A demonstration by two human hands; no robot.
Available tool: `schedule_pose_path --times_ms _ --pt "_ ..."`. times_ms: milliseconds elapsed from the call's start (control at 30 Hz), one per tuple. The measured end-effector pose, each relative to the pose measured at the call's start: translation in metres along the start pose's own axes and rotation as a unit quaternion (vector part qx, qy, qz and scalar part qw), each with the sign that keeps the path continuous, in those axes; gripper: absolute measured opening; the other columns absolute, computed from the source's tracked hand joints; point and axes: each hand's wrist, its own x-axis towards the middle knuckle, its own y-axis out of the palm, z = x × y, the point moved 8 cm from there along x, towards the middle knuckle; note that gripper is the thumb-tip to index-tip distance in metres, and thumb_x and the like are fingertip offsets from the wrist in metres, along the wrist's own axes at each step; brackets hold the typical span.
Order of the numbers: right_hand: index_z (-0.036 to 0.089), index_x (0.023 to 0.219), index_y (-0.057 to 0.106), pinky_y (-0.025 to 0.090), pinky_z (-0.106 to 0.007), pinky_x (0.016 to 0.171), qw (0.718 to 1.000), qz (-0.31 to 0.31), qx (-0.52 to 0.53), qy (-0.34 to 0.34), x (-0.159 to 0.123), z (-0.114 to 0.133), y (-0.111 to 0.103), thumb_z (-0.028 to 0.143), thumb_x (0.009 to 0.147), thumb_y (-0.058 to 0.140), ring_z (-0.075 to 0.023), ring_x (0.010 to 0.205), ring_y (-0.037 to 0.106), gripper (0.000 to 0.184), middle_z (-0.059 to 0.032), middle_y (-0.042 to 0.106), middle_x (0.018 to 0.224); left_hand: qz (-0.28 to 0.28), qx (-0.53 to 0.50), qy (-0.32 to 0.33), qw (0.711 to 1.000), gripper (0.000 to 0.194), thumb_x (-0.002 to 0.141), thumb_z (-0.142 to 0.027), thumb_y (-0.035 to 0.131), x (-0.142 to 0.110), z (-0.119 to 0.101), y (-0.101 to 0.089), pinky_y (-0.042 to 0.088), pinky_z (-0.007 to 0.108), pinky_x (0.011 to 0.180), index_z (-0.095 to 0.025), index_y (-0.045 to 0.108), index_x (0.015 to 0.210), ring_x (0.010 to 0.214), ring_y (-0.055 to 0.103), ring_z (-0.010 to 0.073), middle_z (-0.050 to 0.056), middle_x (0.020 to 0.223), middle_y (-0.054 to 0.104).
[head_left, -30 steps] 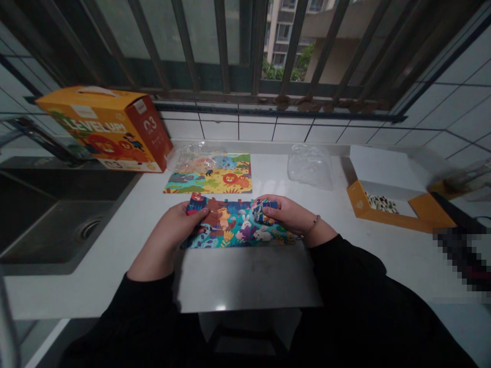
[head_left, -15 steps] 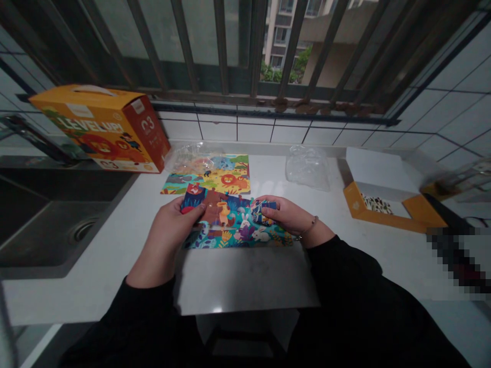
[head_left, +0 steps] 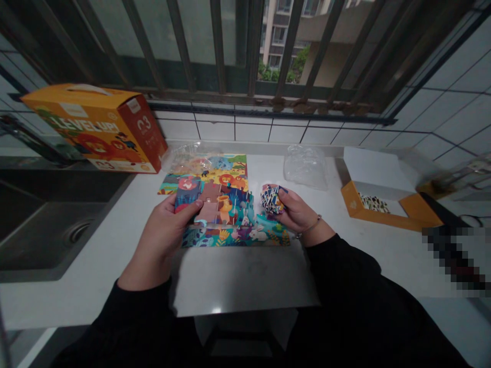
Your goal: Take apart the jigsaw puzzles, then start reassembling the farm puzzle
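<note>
My left hand [head_left: 169, 232] grips the left side of a joined jigsaw section [head_left: 210, 204], thumb on its picture face. The section is tilted up and shows a fox-like animal, a brown tree and a rabbit. Below it on the counter lies another puzzle picture [head_left: 245, 235] with white rabbits and plants. To the right, my right hand [head_left: 297, 208] is closed around a small stack of puzzle pieces [head_left: 271, 199], whose edges face me. A gap separates the stack from the section. Behind the section lies a lion puzzle [head_left: 230, 168], partly covered.
Crumpled clear plastic [head_left: 187, 157] lies over the lion puzzle, and a clear bag [head_left: 305, 167] sits near the wall. A large orange box [head_left: 95, 130] stands beside the sink [head_left: 42, 245]. At right, an open yellow box [head_left: 395, 220] holds striped-looking pieces.
My right hand has drawn the stack away from the section's right end and turned it edge-on. My left hand has tilted the section more upright, covering more of the lion puzzle.
</note>
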Motion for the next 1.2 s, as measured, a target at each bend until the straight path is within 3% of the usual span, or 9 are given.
schedule_pose_path --times_ms 300,467,600,733,800,933,1067,1133,1200 --pt "0.027 0.125 0.07 0.055 -0.028 0.058 1.0 -0.023 0.018 -0.011 0.002 0.001 -0.004 0.072 0.079 0.09 -0.0156 0.07 0.061 0.067 -0.0022 0.07 0.094 0.01 -0.054 -0.012 0.998 0.057 0.071 -0.037 0.09 -0.009 -0.012 0.011 0.07 0.04 0.077 -0.025 0.068 0.122 0.096 0.081 0.0301 0.004 0.109 0.083" --pt "0.027 0.121 0.071 0.062 -0.033 0.078 0.994 -0.065 0.064 -0.063 0.002 0.011 -0.017 0.074 0.073 0.092 -0.0221 0.097 0.07 0.07 -0.0069 0.074 0.112 0.026 -0.063 -0.03 0.997 0.063 0.07 -0.041 0.089 -0.01 -0.008 0.022 0.069 0.039 0.075 -0.024 0.069 0.127 0.096 0.08 0.0291 0.008 0.118 0.082" --pt "0.028 0.123 0.069 0.059 -0.032 0.078 0.99 -0.089 0.056 -0.089 0.002 0.019 -0.027 0.077 0.081 0.084 -0.0218 0.101 0.069 0.066 -0.0065 0.074 0.114 -0.022 0.072 -0.004 0.997 0.054 0.07 -0.045 0.088 -0.002 0.001 0.008 0.065 0.036 0.072 -0.021 0.076 0.116 0.093 0.079 0.0302 0.009 0.108 0.084" --pt "0.027 0.122 0.07 0.056 -0.029 0.073 0.99 -0.11 0.042 -0.082 0.004 0.017 -0.03 0.073 0.08 0.087 -0.019 0.093 0.067 0.064 -0.0053 0.073 0.109 -0.043 0.276 0.032 0.96 0.036 0.074 -0.048 0.086 0.005 0.003 -0.005 0.061 0.034 0.067 -0.022 0.084 0.1 0.088 0.078 0.0311 0.008 0.094 0.084" --pt "0.027 0.12 0.071 0.055 -0.029 0.072 0.989 -0.116 0.043 -0.078 0.005 0.015 -0.029 0.072 0.078 0.089 -0.0185 0.091 0.066 0.064 -0.0046 0.073 0.105 -0.023 0.255 0.014 0.967 0.039 0.074 -0.05 0.087 0.006 0.008 -0.004 0.061 0.034 0.067 -0.022 0.084 0.102 0.085 0.078 0.0297 0.008 0.095 0.085" --pt "0.027 0.12 0.071 0.055 -0.03 0.072 0.99 -0.115 0.028 -0.078 0.006 0.014 -0.027 0.073 0.079 0.088 -0.0189 0.092 0.066 0.064 -0.0049 0.073 0.106 0.003 0.111 -0.026 0.994 0.05 0.07 -0.05 0.093 0.001 0.01 0.009 0.064 0.035 0.069 -0.02 0.081 0.108 0.081 0.078 0.0262 0.009 0.102 0.085" --pt "0.027 0.122 0.069 0.055 -0.03 0.072 0.988 -0.123 0.018 -0.09 0.004 0.02 -0.032 0.079 0.081 0.082 -0.02 0.096 0.067 0.068 -0.0067 0.073 0.109 0.009 -0.03 -0.045 0.999 0.057 0.066 -0.04 0.093 -0.004 0.004 0.018 0.065 0.035 0.068 -0.022 0.073 0.116 0.078 0.077 0.0239 0.006 0.102 0.083" --pt "0.026 0.123 0.069 0.055 -0.03 0.072 0.986 -0.13 0.011 -0.103 0.003 0.024 -0.035 0.081 0.084 0.078 -0.021 0.099 0.067 0.068 -0.0079 0.072 0.109 0.006 -0.033 -0.049 0.998 0.053 0.067 -0.039 0.091 -0.003 0.004 0.016 0.064 0.034 0.064 -0.022 0.073 0.114 0.075 0.076 0.0233 0.005 0.1 0.083" --pt "0.026 0.123 0.069 0.055 -0.03 0.073 0.985 -0.135 0.004 -0.108 0.003 0.025 -0.038 0.081 0.086 0.075 -0.0217 0.103 0.067 0.067 -0.0086 0.072 0.11 -0.015 0.05 -0.041 0.998 0.045 0.068 -0.042 0.09 0.0 0.006 0.006 0.061 0.032 0.06 -0.021 0.077 0.106 0.073 0.075 0.0241 0.006 0.093 0.083"
